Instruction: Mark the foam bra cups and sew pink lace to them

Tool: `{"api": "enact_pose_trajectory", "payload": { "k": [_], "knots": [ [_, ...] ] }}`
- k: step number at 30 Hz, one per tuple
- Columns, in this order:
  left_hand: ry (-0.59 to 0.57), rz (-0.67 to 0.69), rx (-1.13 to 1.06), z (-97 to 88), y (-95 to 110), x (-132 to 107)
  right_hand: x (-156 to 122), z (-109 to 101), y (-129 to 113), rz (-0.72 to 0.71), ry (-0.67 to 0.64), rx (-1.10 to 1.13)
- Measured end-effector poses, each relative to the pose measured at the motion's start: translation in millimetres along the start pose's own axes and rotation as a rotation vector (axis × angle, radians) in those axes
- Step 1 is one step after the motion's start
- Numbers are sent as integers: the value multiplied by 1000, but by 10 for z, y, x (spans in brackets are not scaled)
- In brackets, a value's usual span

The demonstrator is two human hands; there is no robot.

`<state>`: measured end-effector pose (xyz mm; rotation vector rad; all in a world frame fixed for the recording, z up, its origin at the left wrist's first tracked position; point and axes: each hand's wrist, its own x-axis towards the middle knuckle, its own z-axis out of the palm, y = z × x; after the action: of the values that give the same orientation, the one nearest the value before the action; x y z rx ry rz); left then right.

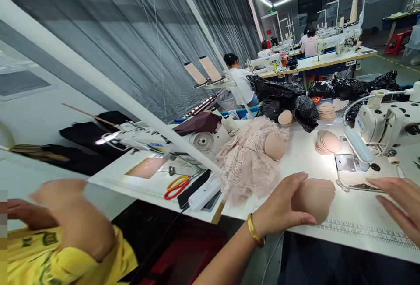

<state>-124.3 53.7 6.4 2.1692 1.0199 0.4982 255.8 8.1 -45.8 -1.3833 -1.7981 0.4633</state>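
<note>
My left hand [285, 208], with a gold bracelet at the wrist, is curved around the left side of a beige bra cup [316, 199] on the white table. Its thumb lies along the cup's near edge and the fingers at the far side. My right hand [398, 202] hovers at the right edge of the view, fingers stretched and apart, with nothing seen in it. Just beyond it is the plate of a sewing machine [377, 125]. A stack of beige cups [328, 142] lies left of the machine.
Beige lace [249, 167] is heaped left of the cups, with another cup [274, 146] on it. Black plastic bags [305, 110] line the back. Orange-handled scissors [177, 186] lie on the neighbouring table. A person in a yellow shirt [65, 256] sits at left.
</note>
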Motion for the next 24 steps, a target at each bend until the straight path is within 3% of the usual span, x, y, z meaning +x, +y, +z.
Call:
{"api": "enact_pose_trajectory", "payload": {
  "k": [3, 8, 12, 19, 24],
  "knots": [
    [37, -113, 34, 16, -127, -181, 179, 287, -382, -146, -210, -37],
    [90, -173, 118, 57, -193, -279, 457, 594, -595, -105, -400, 67],
    [111, -222, 125, 39, -164, -238, 585, 598, -573, -18, -547, 100],
    [88, -249, 151, 8, -168, -116, 855, 548, -573, 58, -601, 100],
    [18, -297, 227, 39, -158, -45, 897, 593, -660, 135, -673, 39]
  ]
}}
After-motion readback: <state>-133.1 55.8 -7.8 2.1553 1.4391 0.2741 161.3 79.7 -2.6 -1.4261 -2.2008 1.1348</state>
